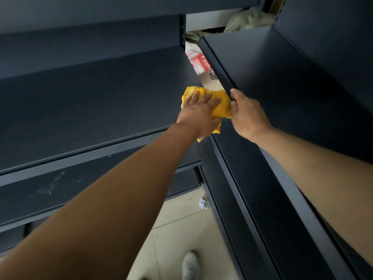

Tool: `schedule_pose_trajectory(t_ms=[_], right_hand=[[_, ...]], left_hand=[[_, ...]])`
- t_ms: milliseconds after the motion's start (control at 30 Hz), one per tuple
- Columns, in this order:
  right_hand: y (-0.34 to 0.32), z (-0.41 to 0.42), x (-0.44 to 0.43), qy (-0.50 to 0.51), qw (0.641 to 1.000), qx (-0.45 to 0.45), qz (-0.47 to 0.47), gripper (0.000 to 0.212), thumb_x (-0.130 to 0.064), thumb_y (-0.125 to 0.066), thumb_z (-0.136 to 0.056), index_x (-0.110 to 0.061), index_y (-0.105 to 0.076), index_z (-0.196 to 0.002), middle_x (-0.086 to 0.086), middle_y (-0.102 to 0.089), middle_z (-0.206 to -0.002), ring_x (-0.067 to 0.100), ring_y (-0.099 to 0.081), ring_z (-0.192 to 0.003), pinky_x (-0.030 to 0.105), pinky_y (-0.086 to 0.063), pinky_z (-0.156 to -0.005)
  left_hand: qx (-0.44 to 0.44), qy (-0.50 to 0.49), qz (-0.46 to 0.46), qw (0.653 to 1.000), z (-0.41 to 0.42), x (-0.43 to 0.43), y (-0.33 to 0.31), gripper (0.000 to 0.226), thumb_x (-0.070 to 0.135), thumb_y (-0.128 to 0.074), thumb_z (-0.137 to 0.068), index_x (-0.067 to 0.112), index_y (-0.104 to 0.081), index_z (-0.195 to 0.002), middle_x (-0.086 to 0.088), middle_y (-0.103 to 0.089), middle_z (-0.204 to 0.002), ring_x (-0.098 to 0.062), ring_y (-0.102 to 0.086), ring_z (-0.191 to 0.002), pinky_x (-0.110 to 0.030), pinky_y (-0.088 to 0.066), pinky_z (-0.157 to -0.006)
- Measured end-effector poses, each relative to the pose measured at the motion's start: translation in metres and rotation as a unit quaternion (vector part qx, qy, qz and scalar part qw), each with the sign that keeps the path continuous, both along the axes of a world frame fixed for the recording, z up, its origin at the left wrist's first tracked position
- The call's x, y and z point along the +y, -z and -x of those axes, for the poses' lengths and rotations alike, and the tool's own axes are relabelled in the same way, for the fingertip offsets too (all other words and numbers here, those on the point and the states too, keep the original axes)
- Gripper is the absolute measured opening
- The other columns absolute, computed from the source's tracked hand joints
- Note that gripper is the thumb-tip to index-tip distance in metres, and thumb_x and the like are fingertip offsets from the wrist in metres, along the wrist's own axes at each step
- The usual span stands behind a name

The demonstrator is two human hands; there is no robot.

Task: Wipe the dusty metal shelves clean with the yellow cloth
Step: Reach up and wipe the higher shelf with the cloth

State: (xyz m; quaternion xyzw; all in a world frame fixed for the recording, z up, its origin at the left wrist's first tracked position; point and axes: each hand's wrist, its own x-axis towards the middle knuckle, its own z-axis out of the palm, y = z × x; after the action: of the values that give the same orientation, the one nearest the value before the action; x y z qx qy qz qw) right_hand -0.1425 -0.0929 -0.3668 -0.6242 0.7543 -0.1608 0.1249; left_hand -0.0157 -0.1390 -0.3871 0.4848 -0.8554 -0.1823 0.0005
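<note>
Left shelf [90, 110]: broad bare surface, free along its length. At its right end the lip of the right shelf [262, 63] bars the way; the narrow gap between the units is filled by a box [198, 61] and bags [246, 19].

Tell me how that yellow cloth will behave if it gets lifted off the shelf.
Likely floppy: the yellow cloth bunches and folds under the left hand. Its nubby weave looks light and should grip rather than slip.

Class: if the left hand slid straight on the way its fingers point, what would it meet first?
Probably the front edge of the right-hand shelf, just past the yellow cloth; depth is unclear.
</note>
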Motion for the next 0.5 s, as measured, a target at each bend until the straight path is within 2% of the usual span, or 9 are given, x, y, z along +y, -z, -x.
schedule_pose_trajectory(t_ms=[200,333,500], right_hand=[[0.001,-0.018,-0.004,-0.01,1.0,0.012,0.003,0.028,-0.017,-0.03,-0.102,-0.008,-0.045,-0.123,0.016,-0.061,-0.111,0.034,-0.06,-0.099,0.037,-0.044,-0.072],[0.001,-0.05,-0.007,-0.019,1.0,0.018,0.0,0.034,-0.018,-0.031,-0.101,-0.01,-0.041,-0.132,0.017,-0.058,-0.12,0.037,-0.057,-0.108,0.04,-0.048,-0.082],[-0.003,-0.104,-0.003,-0.059,0.998,0.006,-0.002,0.043,-0.017,-0.032,-0.101,-0.008,-0.033,-0.143,0.017,-0.051,-0.135,0.032,-0.049,-0.123,0.037,-0.042,-0.096]], left_hand=[[0.002,0.052,0.018,0.998,-0.033,0.007,0.001,0.065,0.037,-0.045,-0.094,0.033,-0.012,-0.149,0.004,-0.009,-0.159,-0.022,0.001,-0.147,-0.036,0.001,-0.118],[-0.005,0.049,0.019,0.999,-0.072,0.014,0.001,0.067,0.035,-0.047,-0.093,0.033,-0.01,-0.149,0.005,-0.009,-0.159,-0.021,0.001,-0.147,-0.035,-0.001,-0.12],[-0.009,0.02,-0.011,1.0,-0.143,0.021,-0.002,0.069,0.033,-0.05,-0.093,0.034,-0.01,-0.149,0.007,-0.008,-0.159,-0.018,0.0,-0.147,-0.035,-0.002,-0.12]])
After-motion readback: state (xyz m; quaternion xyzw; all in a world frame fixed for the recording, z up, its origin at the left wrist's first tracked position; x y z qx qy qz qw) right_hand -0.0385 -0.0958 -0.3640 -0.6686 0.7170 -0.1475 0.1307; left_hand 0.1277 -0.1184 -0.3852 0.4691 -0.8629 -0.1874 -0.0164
